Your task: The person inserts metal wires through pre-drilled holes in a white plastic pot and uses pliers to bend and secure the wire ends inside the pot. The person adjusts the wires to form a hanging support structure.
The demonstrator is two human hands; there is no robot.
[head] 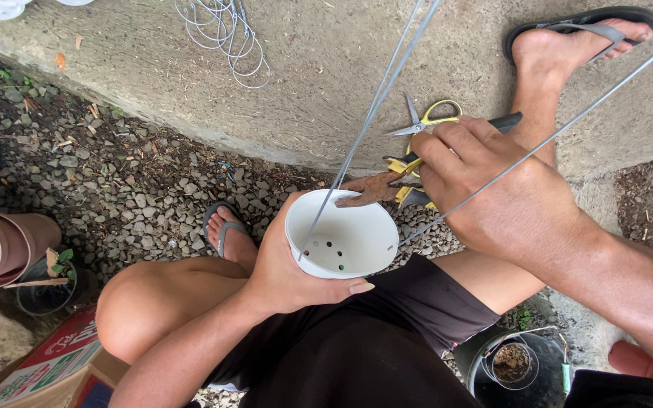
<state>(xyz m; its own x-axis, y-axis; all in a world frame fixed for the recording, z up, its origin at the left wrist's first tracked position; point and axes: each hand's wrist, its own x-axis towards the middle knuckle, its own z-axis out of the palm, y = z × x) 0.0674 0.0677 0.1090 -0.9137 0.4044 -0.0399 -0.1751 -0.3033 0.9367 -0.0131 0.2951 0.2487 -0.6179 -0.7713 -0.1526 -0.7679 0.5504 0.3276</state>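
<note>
Left hand (285,276) cupping white pot (344,236); right hand (485,185) closed on pliers (376,189), jaws pointing left, just above pot rim, wires (376,106) between.

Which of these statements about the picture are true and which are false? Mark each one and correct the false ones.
1. The left hand holds a white pot. True.
2. The right hand grips a hammer. False: it grips rusty pliers with yellow handles.
3. Thin wires run into the pot. True.
4. The scissors lie inside the pot. False: they lie on the concrete beyond it.
5. The pot's bottom has holes. True.
</note>
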